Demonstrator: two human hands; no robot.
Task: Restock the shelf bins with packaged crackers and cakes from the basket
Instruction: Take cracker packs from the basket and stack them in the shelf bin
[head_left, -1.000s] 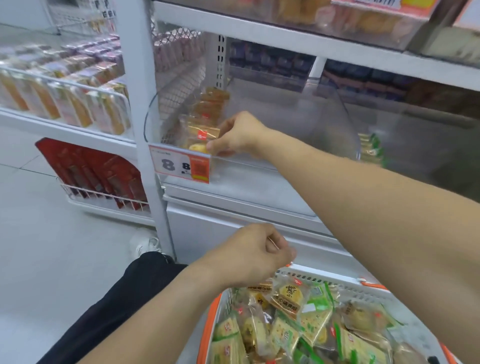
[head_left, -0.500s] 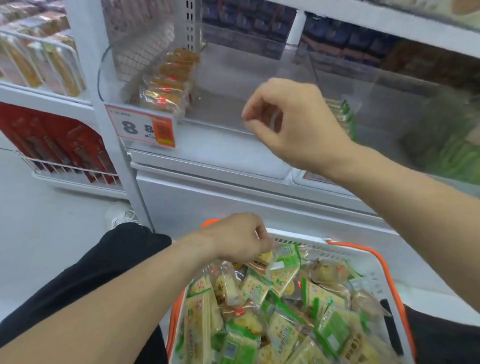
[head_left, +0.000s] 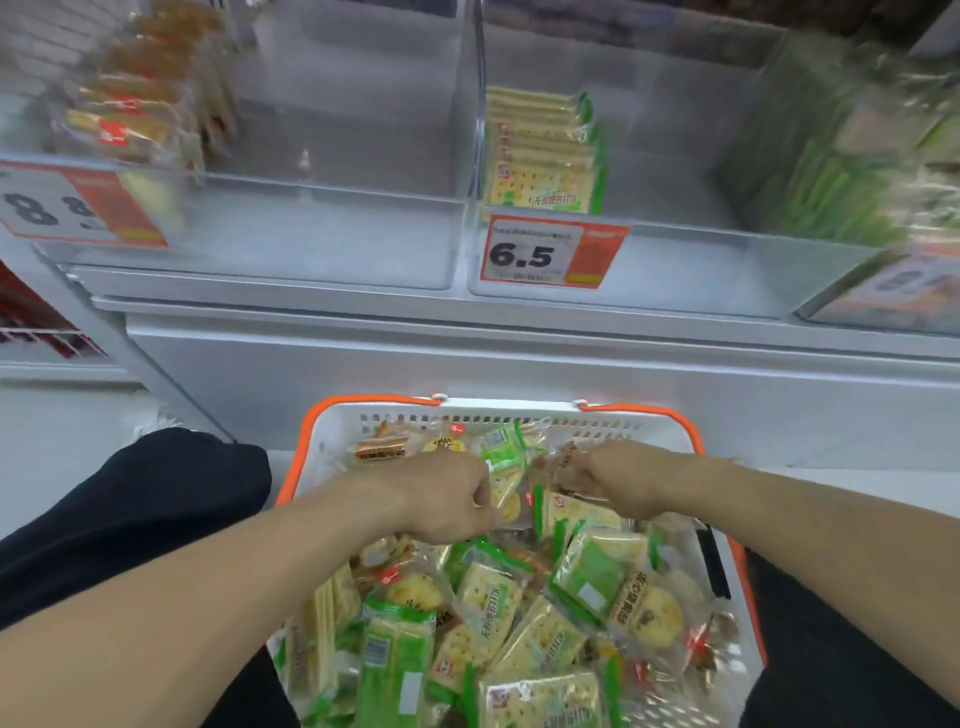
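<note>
Both hands in basket; fingertips buried among packets, grips unclear.

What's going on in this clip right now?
A person is restocking shelf bins from a white basket with orange handles, full of wrapped crackers and cakes. Both hands are down in the pile: the left hand and right hand have curled fingers among the packets. The 6.5 price tag bin holds one row of green-edged crackers.
</note>
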